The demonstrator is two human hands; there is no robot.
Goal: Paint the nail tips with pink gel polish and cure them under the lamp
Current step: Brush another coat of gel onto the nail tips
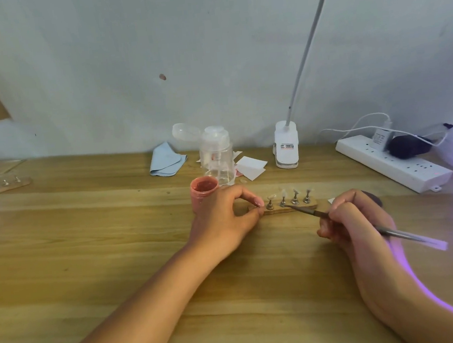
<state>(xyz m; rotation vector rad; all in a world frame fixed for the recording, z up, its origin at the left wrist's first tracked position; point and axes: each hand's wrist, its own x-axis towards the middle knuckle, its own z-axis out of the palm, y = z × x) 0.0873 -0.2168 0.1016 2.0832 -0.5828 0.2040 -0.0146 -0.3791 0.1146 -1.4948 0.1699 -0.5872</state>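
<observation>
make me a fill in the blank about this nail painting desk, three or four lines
1. The right hand holds a thin ____ aimed at the nail tips.
2. The left hand pinches the ____ end of the wooden holder.
3. The open pot behind the left hand holds ____ polish.
4. The white power strip lies on the ____ side of the table.
Missing words: brush, left, pink, right.

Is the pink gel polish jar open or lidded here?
Open. The pink gel polish jar stands upright and uncapped beyond the left hand, and its round mouth shows the reddish-pink polish inside.
</observation>
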